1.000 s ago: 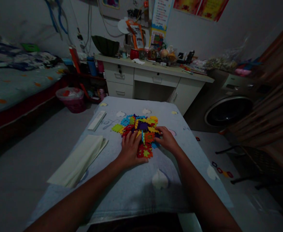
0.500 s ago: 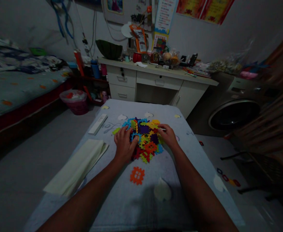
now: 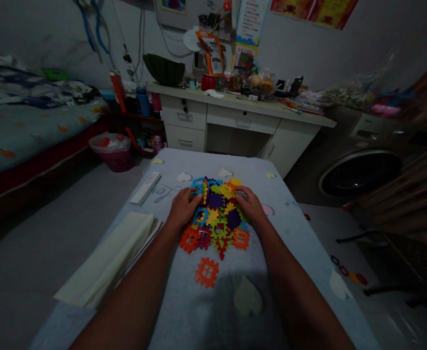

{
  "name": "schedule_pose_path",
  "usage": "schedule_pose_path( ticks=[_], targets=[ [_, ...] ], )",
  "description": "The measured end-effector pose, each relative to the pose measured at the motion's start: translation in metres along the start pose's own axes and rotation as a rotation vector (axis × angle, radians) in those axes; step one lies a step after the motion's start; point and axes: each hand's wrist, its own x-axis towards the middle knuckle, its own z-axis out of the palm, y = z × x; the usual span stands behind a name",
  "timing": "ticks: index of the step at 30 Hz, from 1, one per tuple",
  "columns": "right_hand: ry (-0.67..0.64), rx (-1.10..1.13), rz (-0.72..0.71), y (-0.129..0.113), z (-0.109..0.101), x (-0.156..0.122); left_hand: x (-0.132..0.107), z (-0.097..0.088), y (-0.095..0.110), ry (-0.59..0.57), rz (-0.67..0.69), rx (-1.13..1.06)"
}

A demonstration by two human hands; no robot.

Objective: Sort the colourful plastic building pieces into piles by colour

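Note:
A pile of colourful toothed plastic building pieces lies on the cloth-covered table. Orange, yellow, green, blue, red and purple ones overlap, some with window-like openings. My left hand rests at the pile's left edge, fingers curved and thumb apart from them, near a piece standing on its edge. On the opposite side, my right hand touches the pile with thumb and forefinger apart. Its other fingertips are partly hidden. One orange window piece lies separately between my forearms.
Left on the table are a folded pale cloth or paper and a long white box. A cluttered white desk stands beyond. A washing machine is at right, a bed and a pink bin at left.
The pile has spread toward me, with more orange and red window pieces showing at its near edge. My left hand has moved slightly left off the pile's top. The view has shifted slightly.

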Motion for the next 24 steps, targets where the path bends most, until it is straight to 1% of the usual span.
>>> schedule_pose_path(
  ticks=[3,6,9,12,15,17,20,24],
  targets=[
    [-0.023,-0.109,-0.059,-0.020,-0.012,-0.001,-0.001,-0.008,-0.004,0.029,-0.010,-0.086],
    [-0.099,-0.247,-0.127,-0.047,-0.018,-0.016,-0.001,-0.017,-0.006,0.054,-0.004,-0.068],
    [-0.203,-0.369,-0.213,-0.074,-0.013,-0.048,0.000,-0.021,-0.006,0.082,0.055,-0.017],
    [-0.364,-0.416,-0.299,-0.094,0.001,-0.089,0.002,-0.021,-0.008,0.110,0.083,0.080],
    [-0.517,-0.436,-0.350,-0.101,0.017,-0.121,0.003,-0.018,-0.014,0.109,0.030,0.195],
    [-0.576,-0.449,-0.378,-0.099,0.025,-0.132,0.005,-0.015,-0.019,0.071,-0.003,0.235],
    [-0.575,-0.482,-0.381,-0.094,0.030,-0.131,0.007,-0.011,-0.024,0.019,0.010,0.229],
    [-0.513,-0.516,-0.373,-0.091,0.028,-0.117,0.010,-0.010,-0.022,-0.009,0.028,0.100]
  ],
)
